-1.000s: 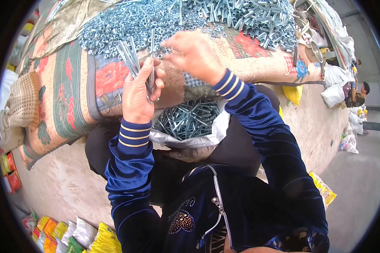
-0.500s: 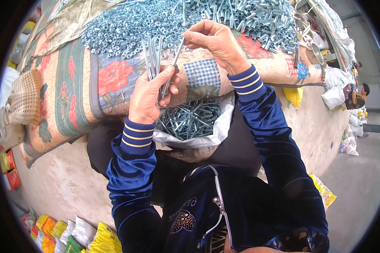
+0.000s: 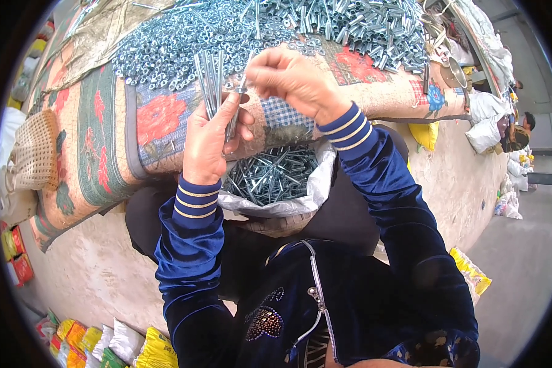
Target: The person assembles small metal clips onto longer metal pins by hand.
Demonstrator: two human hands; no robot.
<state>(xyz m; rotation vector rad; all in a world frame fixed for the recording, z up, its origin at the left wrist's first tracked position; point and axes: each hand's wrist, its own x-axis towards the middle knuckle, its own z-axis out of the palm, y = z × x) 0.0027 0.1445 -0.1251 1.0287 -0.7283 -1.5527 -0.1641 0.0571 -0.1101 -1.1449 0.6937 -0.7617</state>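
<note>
My left hand [image 3: 211, 135] is closed around a bundle of slim metal bolts [image 3: 210, 80], which fan upward past the fingers. Between its thumb and forefinger one separate bolt [image 3: 233, 126] stands nearly upright, with a flat washer [image 3: 243, 97] around it. My right hand [image 3: 297, 83] comes in from the right, its fingers pinched at the upper part of that same bolt. Whether a small nut is also under those fingertips is hidden. Just below both hands, a white sack [image 3: 322, 193] holds a heap of similar bolts [image 3: 273, 175].
A patterned quilt [image 3: 107, 153] covers the work surface ahead. On it lie a heap of nuts [image 3: 165, 58] and a heap of metal sleeves [image 3: 374, 27]. A woven basket [image 3: 37, 150] stands left, a metal scoop [image 3: 457, 72] right. Colourful bags [image 3: 156, 349] lie on the floor.
My right hand has moved down and left, closer to the left hand, along the separate bolt. The left hand has shifted slightly left and keeps its bundle.
</note>
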